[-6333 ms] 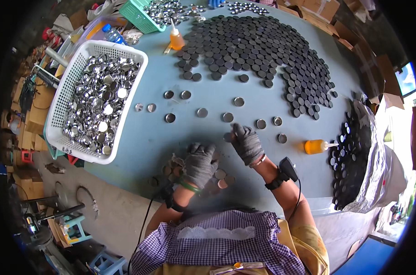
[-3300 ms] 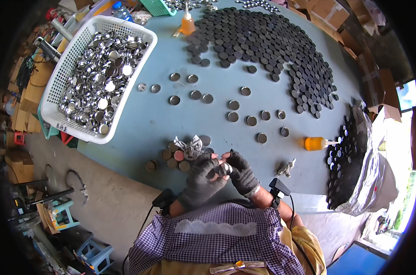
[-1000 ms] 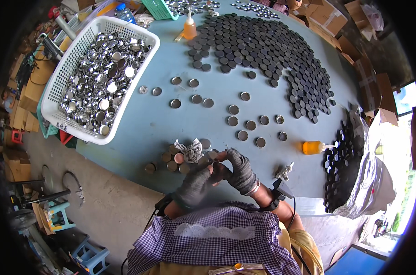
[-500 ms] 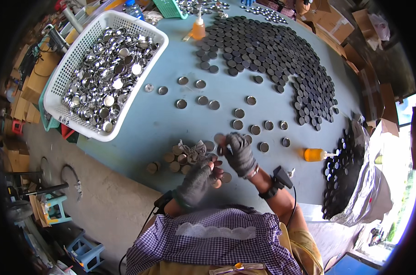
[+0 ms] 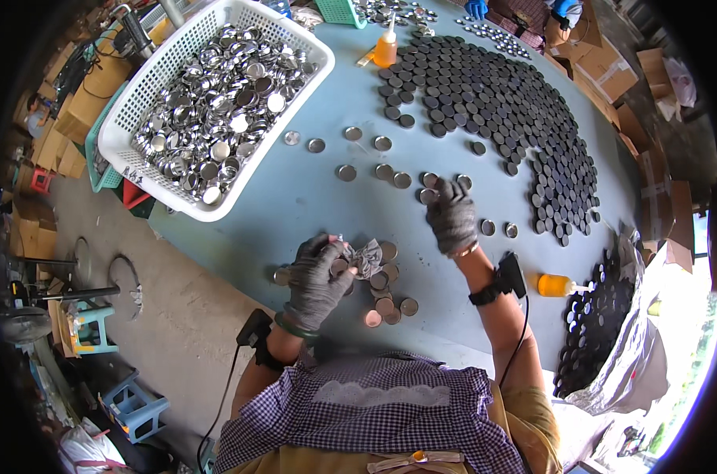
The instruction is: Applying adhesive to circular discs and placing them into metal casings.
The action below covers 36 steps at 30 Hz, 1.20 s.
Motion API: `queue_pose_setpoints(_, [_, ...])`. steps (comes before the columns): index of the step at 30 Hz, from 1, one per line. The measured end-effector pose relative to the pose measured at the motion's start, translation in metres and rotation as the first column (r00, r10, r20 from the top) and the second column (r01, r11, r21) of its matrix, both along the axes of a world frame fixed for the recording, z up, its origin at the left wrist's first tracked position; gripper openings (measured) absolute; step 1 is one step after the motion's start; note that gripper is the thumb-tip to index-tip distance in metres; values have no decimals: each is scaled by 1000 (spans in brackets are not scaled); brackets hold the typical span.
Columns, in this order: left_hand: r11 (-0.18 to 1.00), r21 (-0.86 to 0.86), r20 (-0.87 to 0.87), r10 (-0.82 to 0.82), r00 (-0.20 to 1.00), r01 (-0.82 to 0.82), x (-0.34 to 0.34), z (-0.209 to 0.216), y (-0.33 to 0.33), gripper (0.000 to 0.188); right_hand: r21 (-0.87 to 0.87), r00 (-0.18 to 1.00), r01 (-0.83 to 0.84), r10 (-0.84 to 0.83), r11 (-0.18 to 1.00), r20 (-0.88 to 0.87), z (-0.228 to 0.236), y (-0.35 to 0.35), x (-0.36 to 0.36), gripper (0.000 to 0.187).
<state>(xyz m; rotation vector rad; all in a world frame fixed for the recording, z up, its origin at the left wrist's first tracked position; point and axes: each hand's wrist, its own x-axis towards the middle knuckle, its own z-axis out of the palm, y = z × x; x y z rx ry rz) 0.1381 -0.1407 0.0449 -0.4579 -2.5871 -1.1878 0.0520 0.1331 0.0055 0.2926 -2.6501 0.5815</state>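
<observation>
My left hand (image 5: pixel 315 276), in a grey fingerless glove, is closed on a crumpled grey rag (image 5: pixel 366 259). Under and beside the rag lies a loose group of round metal discs (image 5: pixel 408 306), some coppery, some dark. My gloved right hand (image 5: pixel 453 217) reaches farther out on the blue-grey table (image 5: pixel 358 209). Its fingers are apart and bent down among shallow silver caps (image 5: pixel 428 196); the palm hides what lies beneath. More such caps (image 5: pixel 347 173) are scattered to its left, and a couple (image 5: pixel 487 227) lie on its right.
A white perforated basket (image 5: pixel 315 79) heaped with silver caps stands at left. Dark discs (image 5: pixel 485 95) cover the far right. Orange squeeze bottles stand at the back (image 5: pixel 385 51) and lie at right (image 5: pixel 554 285). Across the table shows another person's blue-gloved hand (image 5: pixel 476 9).
My right hand has moved away from the left, outward to the scattered caps. My left hand has shifted onto the rag, uncovering more discs. The whole view has shifted slightly.
</observation>
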Motion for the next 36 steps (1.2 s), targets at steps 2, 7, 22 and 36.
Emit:
queue_pose_setpoints(2, [993, -113, 25, -39, 999, 42, -5, 2, 8, 48, -98, 995, -32, 41, 995, 90, 12, -15, 29, 37])
queue_pose_setpoints(7, [938, -325, -2, -129, 992, 122, -10, -13, 29, 35, -247, 963, -160, 206, 956, 173, 16, -40, 86, 18])
queue_pose_setpoints(22, [982, -12, -257, 177, 950, -186, -28, 2, -14, 28, -317, 909, -259, 341, 912, 239, 26, -69, 117, 32])
queue_pose_setpoints(36, [987, -146, -99, -75, 992, 61, 35, -27, 16, 26, -198, 947, -106, 159, 974, 279, 12, -50, 130, 39])
